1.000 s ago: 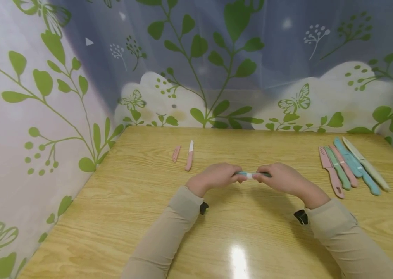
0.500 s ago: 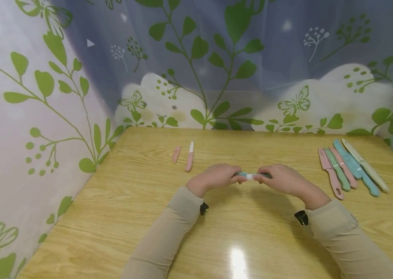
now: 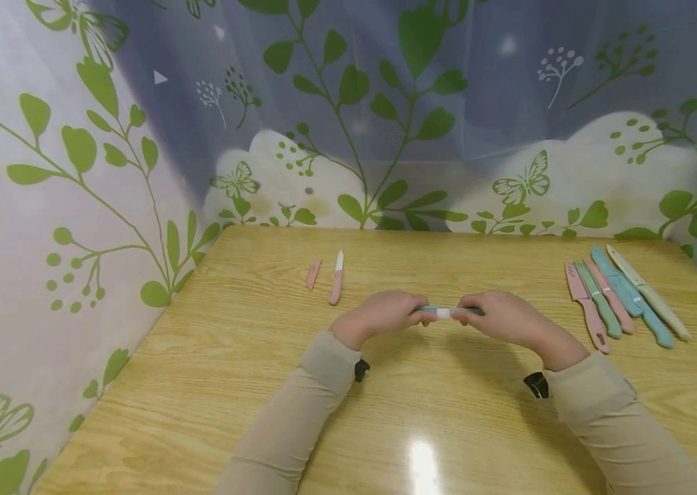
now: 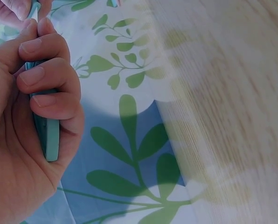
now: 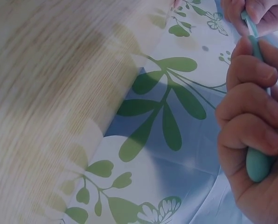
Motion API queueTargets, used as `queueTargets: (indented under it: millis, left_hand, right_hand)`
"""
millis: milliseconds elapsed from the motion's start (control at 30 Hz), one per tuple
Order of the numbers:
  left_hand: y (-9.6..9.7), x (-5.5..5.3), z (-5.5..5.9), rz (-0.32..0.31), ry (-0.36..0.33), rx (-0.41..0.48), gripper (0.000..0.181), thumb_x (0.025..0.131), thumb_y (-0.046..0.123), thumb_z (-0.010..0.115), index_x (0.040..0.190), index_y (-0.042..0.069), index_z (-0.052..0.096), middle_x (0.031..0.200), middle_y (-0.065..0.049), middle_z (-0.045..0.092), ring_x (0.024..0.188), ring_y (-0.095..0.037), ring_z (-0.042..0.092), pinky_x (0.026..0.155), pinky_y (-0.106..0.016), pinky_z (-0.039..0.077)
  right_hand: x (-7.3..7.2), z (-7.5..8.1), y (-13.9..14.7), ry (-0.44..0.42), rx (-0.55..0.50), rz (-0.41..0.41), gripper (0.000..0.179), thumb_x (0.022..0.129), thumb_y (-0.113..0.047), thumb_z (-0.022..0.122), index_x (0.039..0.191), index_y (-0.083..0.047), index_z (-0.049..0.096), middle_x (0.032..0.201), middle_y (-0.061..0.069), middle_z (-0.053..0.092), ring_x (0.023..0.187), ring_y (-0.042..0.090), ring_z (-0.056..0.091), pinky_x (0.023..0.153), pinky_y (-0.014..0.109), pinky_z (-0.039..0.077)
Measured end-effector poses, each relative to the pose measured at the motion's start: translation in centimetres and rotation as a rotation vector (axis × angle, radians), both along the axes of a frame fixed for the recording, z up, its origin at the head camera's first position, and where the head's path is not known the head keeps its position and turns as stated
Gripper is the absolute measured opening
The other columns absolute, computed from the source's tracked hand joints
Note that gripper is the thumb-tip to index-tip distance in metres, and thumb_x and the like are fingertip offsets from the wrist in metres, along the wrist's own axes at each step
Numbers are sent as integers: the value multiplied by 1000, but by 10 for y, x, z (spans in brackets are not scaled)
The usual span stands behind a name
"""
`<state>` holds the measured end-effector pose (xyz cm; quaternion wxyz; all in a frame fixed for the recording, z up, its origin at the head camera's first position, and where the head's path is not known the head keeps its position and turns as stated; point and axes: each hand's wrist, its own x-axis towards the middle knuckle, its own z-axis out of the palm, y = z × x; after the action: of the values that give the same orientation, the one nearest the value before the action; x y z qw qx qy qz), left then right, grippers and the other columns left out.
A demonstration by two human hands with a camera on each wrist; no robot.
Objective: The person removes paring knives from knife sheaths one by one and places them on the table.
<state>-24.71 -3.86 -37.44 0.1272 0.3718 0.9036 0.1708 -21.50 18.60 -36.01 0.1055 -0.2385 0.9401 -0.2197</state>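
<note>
My left hand [image 3: 385,313] and right hand [image 3: 500,316] face each other above the middle of the table, joined by one small teal knife. A short stretch of its white blade [image 3: 443,313] shows between them. In the left wrist view, my left fingers curl round the flat-ended teal sheath [image 4: 52,140]. The right wrist view has my right fingers wrapped round the rounded teal handle [image 5: 259,165]. The fingers hide much of both parts. Left of the hands lie a pink paring knife [image 3: 336,283] with a bare white blade and, beside it, a pink sheath [image 3: 313,273].
At the right of the wooden table [image 3: 200,399] several knives lie side by side: a pink cleaver-shaped one [image 3: 585,299], a green one [image 3: 601,302], another pink one, a broad blue one [image 3: 623,289] and a cream one [image 3: 651,295]. A leaf-patterned cloth [image 3: 355,179] hangs behind.
</note>
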Motion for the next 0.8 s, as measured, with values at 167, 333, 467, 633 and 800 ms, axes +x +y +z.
queueTargets:
  millis: [167,333,467,633,800]
  left_hand:
    - [-1,-2,-2,2,8,0,28,102,38,46,96,17,62,69,4,46,57,-9,32,55,-21,30]
    - [-1,-3,-2,4,10,1,28,102,38,46,95,16,62,69,4,46,57,-9,33,55,-21,29]
    - [-1,-3,-2,6,4,4,28,102,38,46,95,16,61,71,4,48,58,-8,34,56,-20,30]
    - [-2,-1,0,10,-3,2,28,102,38,45,95,16,61,69,4,46,57,-9,33,56,-20,30]
    - [-2,-1,0,8,-3,6,28,102,38,45,95,16,61,68,4,44,56,-9,32,55,-20,29]
  right_hand:
    - [0,1,1,-7,-11,-3,35,101,-39,50,98,-9,67,81,6,62,57,14,38,57,30,35]
    - [-1,1,2,-13,-8,-4,34,101,-37,50,99,-8,67,79,6,61,55,14,36,55,30,33]
    - [-1,2,2,-15,-2,-8,32,101,-36,51,99,-8,67,79,6,60,55,14,35,55,30,33]
    - [-1,2,3,-16,-4,-8,31,101,-34,51,97,-8,67,75,5,57,53,13,34,54,30,32]
    - [-1,2,5,-27,-9,-7,34,101,-37,50,99,-8,67,75,6,57,54,14,34,54,30,33]
